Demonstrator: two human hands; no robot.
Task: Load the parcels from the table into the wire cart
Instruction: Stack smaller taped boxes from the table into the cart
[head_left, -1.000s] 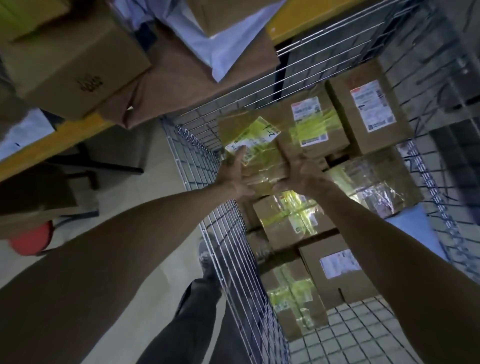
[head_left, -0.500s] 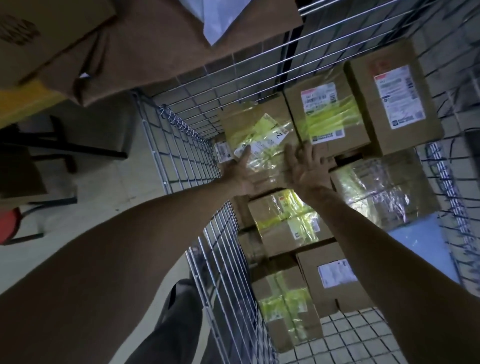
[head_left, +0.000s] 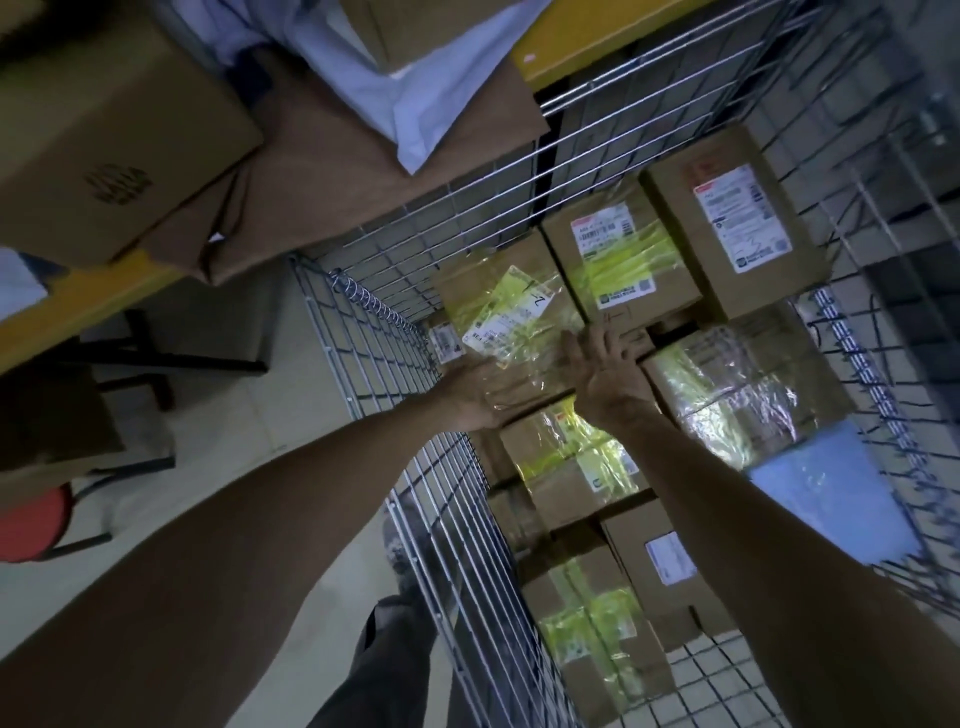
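Bracing the taped parcel (head_left: 511, 312) between both hands inside the wire cart (head_left: 363, 332), up in its far left corner, just beside the labelled box (head_left: 618, 254) to the right; sitting on or just over lower boxes, not telling which; pressing the right hand (head_left: 605, 379) flat against the parcel's right edge, fingers (head_left: 597, 343) straight and spread, clasping nothing; tucking the left hand (head_left: 467, 395) at the near left corner, fingertips hidden under the wrap, so not telling whether curled or slack; judging the step as seating the parcel in its slot, not yet letting go.

Reading the parcel as a stiff, squarish cardboard box bound in glossy clear and yellow tape, with a white label across the top; expecting moderate weight, judging by the two-handed hold; expecting slick, crinkly film, so taking hold at the firm cardboard edges and corners rather than on the taped face; expecting no crushing under a flat palm.

Noting matt brown cardboard on the neighbouring boxes, a shiny film-wrapped parcel (head_left: 727, 395) to the right and a pale blue soft bag (head_left: 826, 493) near the right wall; noting thin bright steel mesh for the cart walls; seeing on the yellow-edged table (head_left: 78, 306) a large plain carton (head_left: 104, 140), a limp brown paper mailer (head_left: 332, 171) and a white poly bag (head_left: 410, 109), well apart from the hands.
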